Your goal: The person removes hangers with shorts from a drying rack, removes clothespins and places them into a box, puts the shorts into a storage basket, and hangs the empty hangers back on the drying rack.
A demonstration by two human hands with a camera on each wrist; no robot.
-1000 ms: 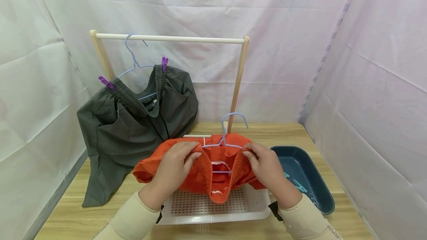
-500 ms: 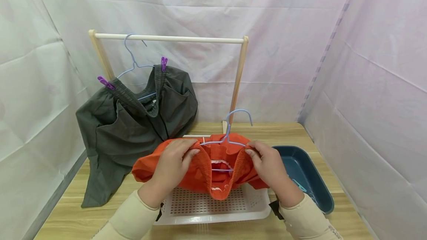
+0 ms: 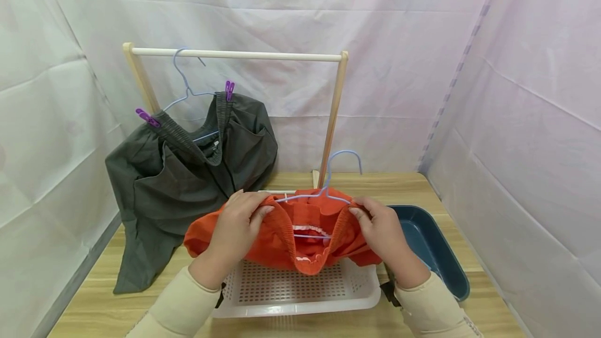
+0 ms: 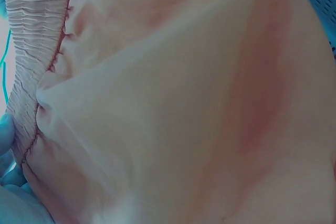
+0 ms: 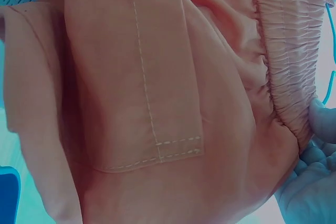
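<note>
In the head view, orange pants [image 3: 267, 246] with an elastic waistband spread over a white basket. A light blue hanger [image 3: 327, 186] lies inside the waist, its hook sticking up above the cloth. My left hand [image 3: 235, 231] pinches the waistband's left side at one hanger end; my right hand [image 3: 385, 228] pinches the right side at the other. The gathered waistband [image 4: 39, 40] and part of the left thumb show in the left wrist view. In the right wrist view, a stitched flap [image 5: 157, 77] hangs near the waistband [image 5: 294, 51], which the right thumb presses.
Grey pants [image 3: 249, 140] hang on another blue hanger from the wooden rack [image 3: 244, 55], held by purple clothespins [image 3: 147, 117]. The white perforated basket [image 3: 300, 309] sits under the orange pants. A dark blue tray [image 3: 422, 228] stands right, partly behind my right forearm.
The hands have drawn slightly apart, spreading the waistband wider. The hanger's hook has shifted right and up, and the front of the waistband has risen a little.
</note>
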